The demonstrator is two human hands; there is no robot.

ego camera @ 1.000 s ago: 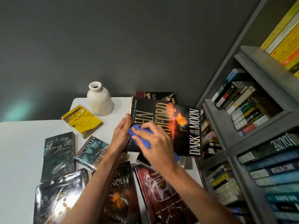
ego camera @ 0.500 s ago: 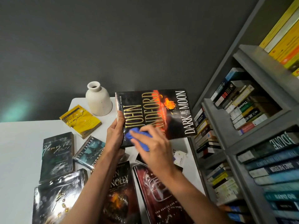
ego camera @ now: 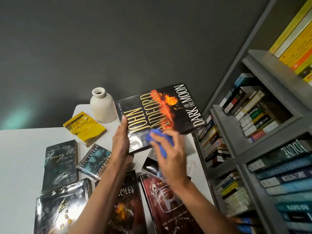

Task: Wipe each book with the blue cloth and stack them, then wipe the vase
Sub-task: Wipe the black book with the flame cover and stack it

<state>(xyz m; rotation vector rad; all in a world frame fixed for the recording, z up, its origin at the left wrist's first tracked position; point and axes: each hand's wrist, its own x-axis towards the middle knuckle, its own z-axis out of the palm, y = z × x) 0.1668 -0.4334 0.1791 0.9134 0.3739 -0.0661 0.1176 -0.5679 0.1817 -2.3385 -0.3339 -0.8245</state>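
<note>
My left hand [ego camera: 121, 141] grips the left edge of a black "Dark of the Moon" book [ego camera: 162, 112], held tilted above the white table [ego camera: 20, 149]. My right hand [ego camera: 170, 157] presses the crumpled blue cloth [ego camera: 160, 139] against the lower part of its cover. A cream vase [ego camera: 102, 106] stands upright at the back of the table, just left of the held book. Several other books lie flat on the table: a yellow one [ego camera: 84, 127], a dark "Henry" book [ego camera: 60, 164], a teal one [ego camera: 96, 161], and glossy ones under my arms [ego camera: 62, 206].
A grey bookshelf [ego camera: 256, 68] packed with books fills the right side, close to the table's right edge. A dark grey wall rises behind the table. A dark red book [ego camera: 162, 203] and a flame-covered book [ego camera: 126, 205] lie near the front edge.
The held book has risen and swung counter-clockwise, toward the vase. My right hand with the cloth slid from the cover's left part down toward its lower edge.
</note>
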